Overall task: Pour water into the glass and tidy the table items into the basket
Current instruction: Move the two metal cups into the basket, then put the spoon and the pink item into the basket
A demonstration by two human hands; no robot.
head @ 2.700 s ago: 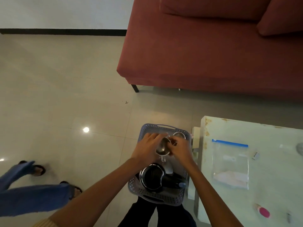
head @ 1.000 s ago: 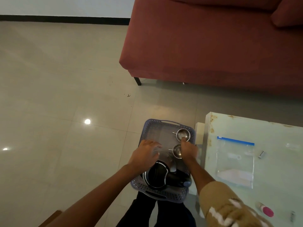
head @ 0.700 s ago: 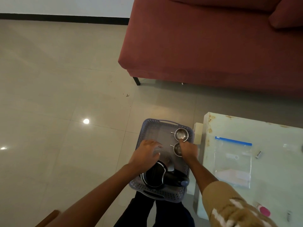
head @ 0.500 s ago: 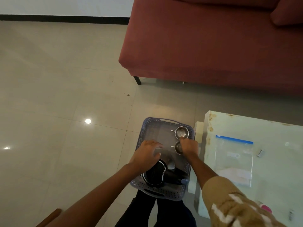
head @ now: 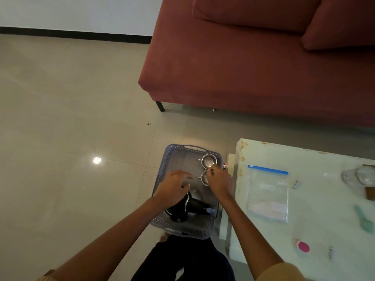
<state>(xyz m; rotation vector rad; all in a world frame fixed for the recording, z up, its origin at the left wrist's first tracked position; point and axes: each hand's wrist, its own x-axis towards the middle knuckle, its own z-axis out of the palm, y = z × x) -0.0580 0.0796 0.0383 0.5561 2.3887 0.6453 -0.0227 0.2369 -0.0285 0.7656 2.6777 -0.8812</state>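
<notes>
Right hand rightward at cup; floor

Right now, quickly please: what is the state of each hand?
Left hand: fingers curved over the basket; grip cannot be told.
Right hand: pinches rim of nearer steel cup.

A dark red sofa, a cushion at its right end, stands on a black leg ahead of me on glossy beige floor tiles. A bright spot of reflected light and a small speck of debris mark the tiles. A black skirting runs beneath the white wall.
</notes>
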